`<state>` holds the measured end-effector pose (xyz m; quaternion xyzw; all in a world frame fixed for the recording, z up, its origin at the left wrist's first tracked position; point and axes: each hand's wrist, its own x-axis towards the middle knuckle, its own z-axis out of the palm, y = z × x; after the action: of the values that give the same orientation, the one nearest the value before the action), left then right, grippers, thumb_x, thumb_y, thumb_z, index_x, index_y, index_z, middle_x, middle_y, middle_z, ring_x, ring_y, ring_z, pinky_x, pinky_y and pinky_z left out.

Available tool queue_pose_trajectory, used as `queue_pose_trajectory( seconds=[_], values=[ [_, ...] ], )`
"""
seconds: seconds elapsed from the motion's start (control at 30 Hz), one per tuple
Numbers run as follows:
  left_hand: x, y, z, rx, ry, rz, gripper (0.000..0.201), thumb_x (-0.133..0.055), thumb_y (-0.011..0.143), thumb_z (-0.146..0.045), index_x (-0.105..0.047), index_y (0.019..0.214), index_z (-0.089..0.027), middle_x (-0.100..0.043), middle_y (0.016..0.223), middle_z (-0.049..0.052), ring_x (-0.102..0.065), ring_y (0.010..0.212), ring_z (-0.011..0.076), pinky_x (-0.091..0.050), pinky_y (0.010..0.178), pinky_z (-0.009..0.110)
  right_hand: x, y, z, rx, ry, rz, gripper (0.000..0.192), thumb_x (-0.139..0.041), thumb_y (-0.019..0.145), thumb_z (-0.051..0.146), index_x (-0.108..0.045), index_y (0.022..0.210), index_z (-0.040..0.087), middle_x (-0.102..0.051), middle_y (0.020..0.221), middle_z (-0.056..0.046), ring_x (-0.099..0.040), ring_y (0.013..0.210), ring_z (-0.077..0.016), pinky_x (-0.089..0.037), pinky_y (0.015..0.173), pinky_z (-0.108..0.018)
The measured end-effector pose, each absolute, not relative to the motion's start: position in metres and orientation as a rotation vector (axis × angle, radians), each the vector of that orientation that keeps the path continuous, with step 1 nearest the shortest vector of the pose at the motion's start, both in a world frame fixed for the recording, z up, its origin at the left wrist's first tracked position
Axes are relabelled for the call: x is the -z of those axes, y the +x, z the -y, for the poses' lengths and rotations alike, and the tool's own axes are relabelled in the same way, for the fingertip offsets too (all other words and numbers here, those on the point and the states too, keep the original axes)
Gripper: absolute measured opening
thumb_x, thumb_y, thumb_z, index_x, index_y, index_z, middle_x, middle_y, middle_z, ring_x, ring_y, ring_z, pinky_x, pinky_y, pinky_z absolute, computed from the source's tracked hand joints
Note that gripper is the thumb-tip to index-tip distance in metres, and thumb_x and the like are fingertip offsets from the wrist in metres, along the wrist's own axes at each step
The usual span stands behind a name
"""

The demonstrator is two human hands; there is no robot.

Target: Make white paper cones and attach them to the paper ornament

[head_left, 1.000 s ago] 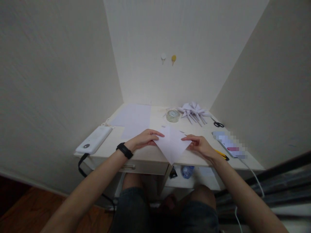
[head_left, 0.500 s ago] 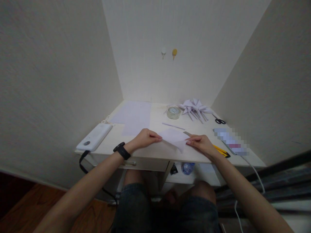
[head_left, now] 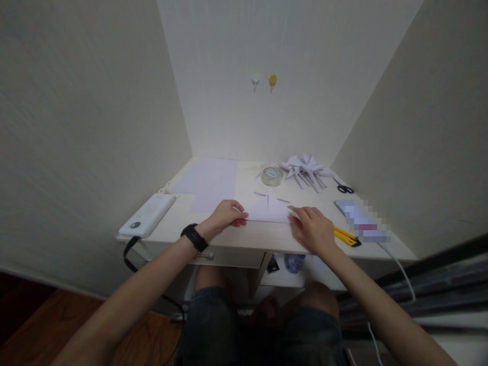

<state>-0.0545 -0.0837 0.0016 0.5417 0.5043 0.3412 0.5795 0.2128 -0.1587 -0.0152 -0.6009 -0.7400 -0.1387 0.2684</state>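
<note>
A small white sheet of paper is stretched between my two hands just above the desk, its near edge straight and a peak pointing away from me. My left hand pinches its left corner, with a black watch on the wrist. At the right corner, the fingers of my right hand are closed on the paper. A yellow and black utility knife lies beneath my right hand, its blade tip showing beyond the fingers. Behind the paper rests a thin rolled paper stick, partly covered.
Flat white sheets lie at the back left. A tape roll, folded paper spikes and black scissors stand along the back right. A phone lies right; a white device sits at the left edge.
The paper has turned from a tilted, loose sheet to one with a straight near edge and a raised peak at the back. My right hand has rolled over, knuckles more upward.
</note>
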Motion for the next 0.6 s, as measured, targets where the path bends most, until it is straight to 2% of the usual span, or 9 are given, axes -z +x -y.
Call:
queue_pose_trajectory(
  seconds=[0.1, 0.23, 0.33, 0.4, 0.5, 0.6],
  values=[
    [-0.001, -0.054, 0.083, -0.772, 1.29, -1.21, 0.026, -0.079, 0.073, -0.012, -0.055, 0.083, -0.014, -0.067, 0.057, 0.003, -0.067, 0.053, 0.0148, -0.047, 0.049, 0.021, 0.019, 0.199, 0.167, 0.445, -1.293, 2.31, 0.034, -0.049, 0.097, 0.031, -0.065, 0.122, 0.013, -0.065, 0.131, -0.015, -0.057, 0.124, -0.0301, -0.047, 0.104, -0.044],
    [-0.003, -0.056, 0.084, -0.686, 1.507, -1.288, 0.018, -0.072, 0.08, -0.017, -0.058, 0.09, -0.014, -0.069, 0.063, 0.005, -0.068, 0.06, 0.0174, -0.052, 0.058, 0.027, 0.029, 0.188, 0.168, 0.303, -1.218, 2.507, 0.049, -0.048, 0.099, 0.036, -0.053, 0.14, 0.01, -0.053, 0.146, -0.014, -0.042, 0.141, -0.0315, -0.037, 0.115, -0.049],
    [-0.006, -0.057, 0.094, -0.728, 2.09, -1.476, 0.023, -0.07, 0.081, -0.027, -0.064, 0.098, -0.013, -0.073, 0.089, 0.013, -0.07, 0.088, 0.0258, -0.055, 0.079, 0.041, 0.034, 0.189, 0.166, 0.201, -1.239, 2.555, 0.053, -0.046, 0.1, 0.037, -0.046, 0.146, 0.012, -0.049, 0.15, -0.014, -0.037, 0.144, -0.031, -0.034, 0.117, -0.053],
    [-0.006, -0.054, 0.106, -0.851, 2.55, -1.509, 0.033, -0.065, 0.086, -0.031, -0.064, 0.113, -0.013, -0.068, 0.117, 0.018, -0.061, 0.116, 0.0321, -0.048, 0.098, 0.049, 0.036, 0.191, 0.165, 0.161, -1.236, 2.579, 0.055, -0.044, 0.1, 0.037, -0.042, 0.149, 0.012, -0.045, 0.152, -0.015, -0.034, 0.146, -0.0306, -0.031, 0.118, -0.054],
    [0.003, -0.045, 0.125, -0.73, 2.985, -1.09, 0.04, -0.048, 0.097, -0.032, -0.056, 0.132, -0.013, -0.053, 0.144, 0.015, -0.041, 0.141, 0.03, -0.035, 0.114, 0.048, 0.037, 0.192, 0.164, 0.136, -1.233, 2.6, 0.058, -0.044, 0.1, 0.037, -0.037, 0.151, 0.012, -0.04, 0.154, -0.016, -0.031, 0.147, -0.0302, -0.029, 0.119, -0.056],
    [0.018, -0.037, 0.134, -0.531, 3.053, -0.945, 0.049, -0.036, 0.102, -0.035, -0.045, 0.143, -0.01, -0.046, 0.151, 0.015, -0.034, 0.145, 0.03, -0.026, 0.118, 0.049, 0.038, 0.192, 0.165, 0.144, -1.233, 2.601, 0.06, -0.044, 0.1, 0.036, -0.033, 0.153, 0.011, -0.037, 0.156, -0.017, -0.028, 0.148, -0.0299, -0.028, 0.119, -0.055]
  ],
)
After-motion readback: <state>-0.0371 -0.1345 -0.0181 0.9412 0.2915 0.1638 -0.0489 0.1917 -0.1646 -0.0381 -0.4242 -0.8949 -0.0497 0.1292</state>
